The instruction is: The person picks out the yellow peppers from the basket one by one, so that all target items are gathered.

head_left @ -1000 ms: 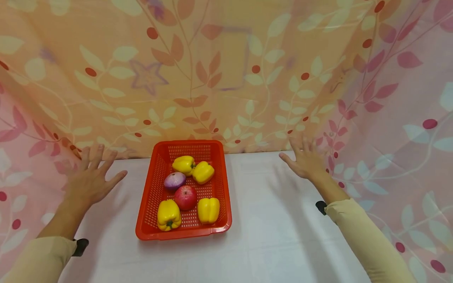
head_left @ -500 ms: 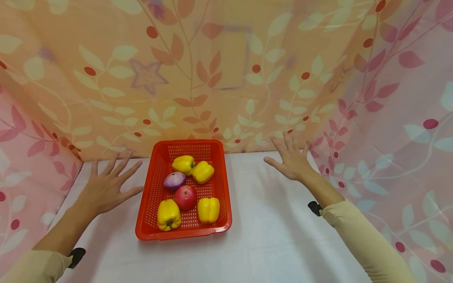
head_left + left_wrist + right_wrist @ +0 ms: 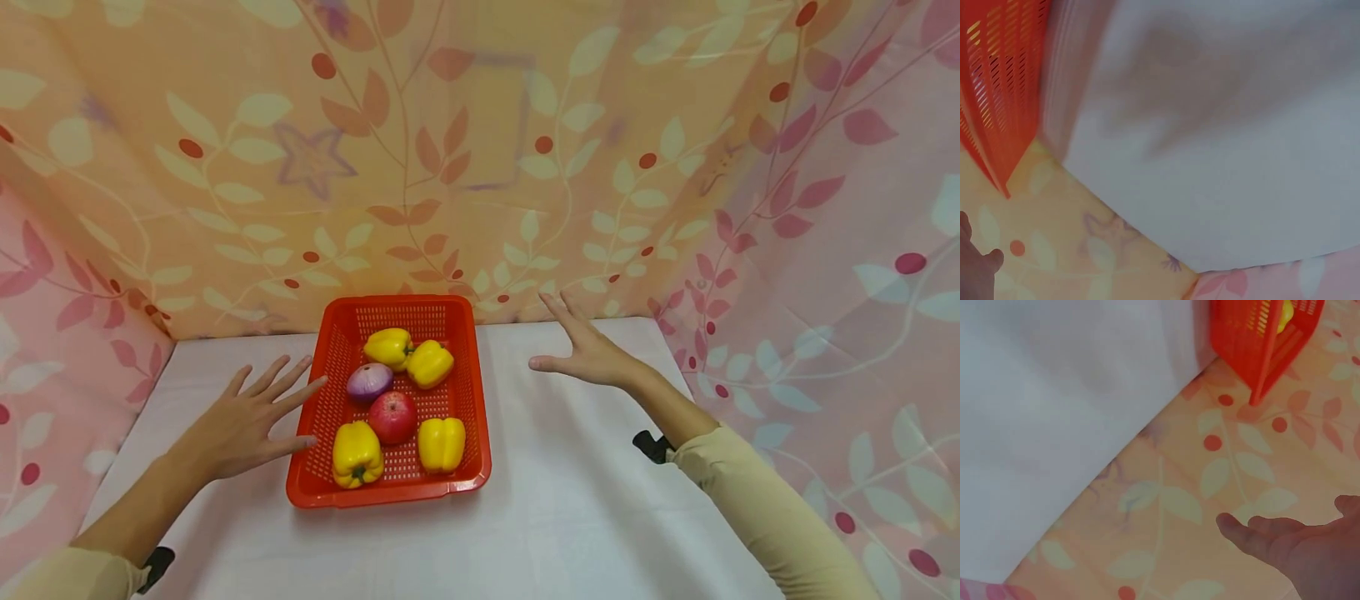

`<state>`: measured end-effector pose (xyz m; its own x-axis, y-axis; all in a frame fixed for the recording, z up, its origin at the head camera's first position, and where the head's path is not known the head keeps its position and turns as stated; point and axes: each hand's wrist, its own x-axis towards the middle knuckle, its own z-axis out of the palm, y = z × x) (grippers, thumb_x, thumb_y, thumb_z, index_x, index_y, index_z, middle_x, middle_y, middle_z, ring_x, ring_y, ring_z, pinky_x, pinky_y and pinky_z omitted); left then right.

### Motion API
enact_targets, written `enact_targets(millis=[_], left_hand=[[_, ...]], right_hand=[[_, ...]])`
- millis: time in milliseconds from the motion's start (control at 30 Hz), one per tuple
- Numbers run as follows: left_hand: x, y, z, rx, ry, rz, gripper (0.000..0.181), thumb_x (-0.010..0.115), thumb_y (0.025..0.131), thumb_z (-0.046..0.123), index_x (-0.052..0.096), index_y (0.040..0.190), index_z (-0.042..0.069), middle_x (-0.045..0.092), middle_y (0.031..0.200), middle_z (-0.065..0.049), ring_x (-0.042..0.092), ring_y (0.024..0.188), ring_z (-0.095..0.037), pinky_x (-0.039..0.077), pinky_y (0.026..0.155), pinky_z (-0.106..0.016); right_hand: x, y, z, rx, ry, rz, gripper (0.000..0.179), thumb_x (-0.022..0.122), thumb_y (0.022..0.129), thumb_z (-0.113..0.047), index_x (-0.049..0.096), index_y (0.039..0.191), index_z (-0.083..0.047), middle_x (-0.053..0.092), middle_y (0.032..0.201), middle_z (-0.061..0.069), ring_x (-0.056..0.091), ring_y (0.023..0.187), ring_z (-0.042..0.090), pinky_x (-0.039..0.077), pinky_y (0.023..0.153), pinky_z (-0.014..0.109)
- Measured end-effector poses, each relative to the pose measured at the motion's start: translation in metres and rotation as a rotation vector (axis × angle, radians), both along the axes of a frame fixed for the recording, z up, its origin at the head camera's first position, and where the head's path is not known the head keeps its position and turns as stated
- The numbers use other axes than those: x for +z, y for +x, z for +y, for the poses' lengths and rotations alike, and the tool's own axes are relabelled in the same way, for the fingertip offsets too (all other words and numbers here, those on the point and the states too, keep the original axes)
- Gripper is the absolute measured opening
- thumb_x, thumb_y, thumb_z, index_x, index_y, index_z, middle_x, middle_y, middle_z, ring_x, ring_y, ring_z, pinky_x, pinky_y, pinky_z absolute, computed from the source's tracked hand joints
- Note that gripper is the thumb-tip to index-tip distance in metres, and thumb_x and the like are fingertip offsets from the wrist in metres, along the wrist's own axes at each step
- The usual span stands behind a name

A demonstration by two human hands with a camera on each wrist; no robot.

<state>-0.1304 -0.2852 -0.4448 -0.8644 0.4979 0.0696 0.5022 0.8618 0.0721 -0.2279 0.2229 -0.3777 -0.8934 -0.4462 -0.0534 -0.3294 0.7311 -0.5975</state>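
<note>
A red perforated plastic basket (image 3: 390,497) stands on the white table, left of centre in the head view. Inside it lie several yellow bell peppers (image 3: 442,445), a purple onion (image 3: 370,382) and a round red pomegranate (image 3: 393,417). My left hand (image 3: 240,425) is at the basket's left side, fingers spread, its fingertips overlapping the left rim in this view. To the right of the basket my right hand (image 3: 588,350) hovers with straight fingers and the thumb pointing toward the basket. Both hands hold nothing. The right wrist view shows the right hand's fingers (image 3: 1247,536) extended.
White cloth (image 3: 555,500) covers the table around the basket. An orange floral curtain (image 3: 480,167) rises behind it, with pink floral curtains (image 3: 840,292) along both sides. Dark bands with small devices sit at both wrists.
Both hands have moved inward toward the basket, the left one to the right and the right one to the left. The basket and its contents stay where they were.
</note>
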Motion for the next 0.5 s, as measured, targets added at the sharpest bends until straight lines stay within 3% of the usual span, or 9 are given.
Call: enact_targets(millis=[233, 500], left_hand=[[-0.009, 0.004, 0.004, -0.031, -0.022, -0.032, 0.081, 0.054, 0.088, 0.070, 0.038, 0.155, 0.027, 0.028, 0.162, -0.011, 0.019, 0.149, -0.039, 0.018, 0.110, -0.072], [-0.011, 0.007, 0.003, -0.019, -0.044, -0.061, 0.083, 0.054, 0.085, 0.074, 0.043, 0.152, 0.026, 0.033, 0.161, -0.008, 0.024, 0.147, -0.040, 0.020, 0.109, -0.072]], right_hand=[[0.000, 0.006, -0.013, 0.055, -0.113, -0.082, 0.104, 0.075, 0.083, -0.053, 0.006, 0.159, -0.040, -0.003, 0.167, 0.001, -0.004, 0.153, 0.027, 0.014, 0.112, 0.071], [0.001, 0.016, -0.031, 0.118, -0.254, -0.298, 0.099, 0.076, 0.086, -0.044, 0.008, 0.159, -0.040, 0.002, 0.166, -0.007, 0.018, 0.150, 0.037, 0.031, 0.109, 0.066]])
